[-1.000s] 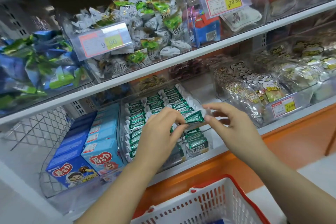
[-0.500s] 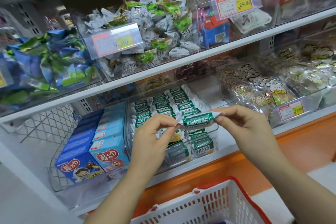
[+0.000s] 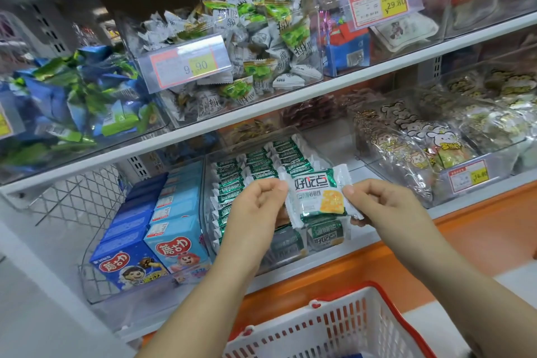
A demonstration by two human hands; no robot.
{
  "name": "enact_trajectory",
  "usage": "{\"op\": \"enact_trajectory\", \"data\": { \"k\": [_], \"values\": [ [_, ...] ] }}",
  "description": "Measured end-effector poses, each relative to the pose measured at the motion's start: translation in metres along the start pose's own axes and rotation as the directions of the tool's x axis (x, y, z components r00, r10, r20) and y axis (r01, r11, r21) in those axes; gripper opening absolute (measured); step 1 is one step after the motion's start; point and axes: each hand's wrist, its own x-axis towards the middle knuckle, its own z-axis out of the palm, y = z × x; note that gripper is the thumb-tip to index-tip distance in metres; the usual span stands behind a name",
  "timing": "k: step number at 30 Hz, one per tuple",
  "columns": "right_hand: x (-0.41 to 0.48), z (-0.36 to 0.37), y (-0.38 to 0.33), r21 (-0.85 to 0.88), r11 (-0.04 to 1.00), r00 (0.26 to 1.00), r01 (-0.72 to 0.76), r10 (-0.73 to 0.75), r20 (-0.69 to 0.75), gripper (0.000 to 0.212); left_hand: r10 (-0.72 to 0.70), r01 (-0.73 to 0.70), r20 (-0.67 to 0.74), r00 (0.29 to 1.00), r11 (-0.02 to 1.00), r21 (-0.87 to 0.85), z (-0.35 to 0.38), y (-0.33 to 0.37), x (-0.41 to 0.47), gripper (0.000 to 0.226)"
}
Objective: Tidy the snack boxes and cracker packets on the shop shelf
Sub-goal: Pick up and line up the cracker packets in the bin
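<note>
Green-and-white cracker packet (image 3: 318, 194) is pinched by left hand (image 3: 255, 206) and right hand (image 3: 386, 206) above the clear bin (image 3: 290, 259); rows behind look neat, front packets remain loose.

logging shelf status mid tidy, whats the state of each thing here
cracker packet: sealed, lifted above its bin, front facing the camera, pinched at both ends
left hand: pinching the packet's left edge
right hand: pinching its right edge
clear bin: holds cracker packets standing in rows
blue snack boxes: closed, lined in two rows
shopping basket: contents unclear
</note>
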Motion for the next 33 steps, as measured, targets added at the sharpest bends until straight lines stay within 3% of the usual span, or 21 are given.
{"op": "enact_trajectory", "data": {
  "k": [4,8,12,14,17,22,25,29,33],
  "values": [
    [0.004,-0.003,0.004,0.091,0.989,0.993,-0.117,0.117,0.006,0.02,-0.189,0.241,0.227,0.955,0.943,-0.229,0.002,0.001,-0.005,0.034],
    [0.005,-0.004,0.003,0.231,0.939,0.967,-0.254,0.249,0.051,0.019,-0.245,0.308,0.237,0.94,0.907,-0.286,-0.003,-0.001,-0.004,0.061],
    [0.005,-0.001,0.0,0.347,0.882,0.947,-0.319,0.313,0.075,0.02,-0.292,0.351,0.22,0.931,0.885,-0.307,-0.005,-0.001,-0.002,0.04],
    [0.006,-0.002,-0.001,0.372,0.867,0.941,-0.331,0.333,0.06,0.004,-0.322,0.372,0.202,0.925,0.873,-0.316,-0.005,-0.005,-0.001,0.028],
    [0.006,-0.003,-0.002,0.408,0.848,0.937,-0.338,0.343,0.063,0.016,-0.358,0.407,0.197,0.913,0.847,-0.342,-0.004,-0.01,0.0,0.025],
    [0.003,0.002,-0.003,0.495,0.782,0.916,-0.378,0.393,0.079,0.02,-0.388,0.431,0.189,0.902,0.818,-0.381,-0.001,-0.018,0.002,0.019],
    [0.003,0.0,-0.003,0.474,0.809,0.929,-0.349,0.364,0.064,0.023,-0.346,0.383,0.166,0.924,0.853,-0.355,0.001,-0.02,0.004,0.023],
    [-0.001,-0.003,-0.005,0.143,0.978,0.988,-0.151,0.147,0.034,0.026,-0.162,0.175,0.08,0.984,0.966,-0.19,0.0,-0.025,0.006,0.023],
    [-0.009,-0.002,-0.012,0.042,0.999,0.995,-0.013,0.009,0.095,0.011,0.033,-0.033,0.014,0.999,0.998,-0.046,-0.003,-0.024,0.003,0.025]
  ]
}}
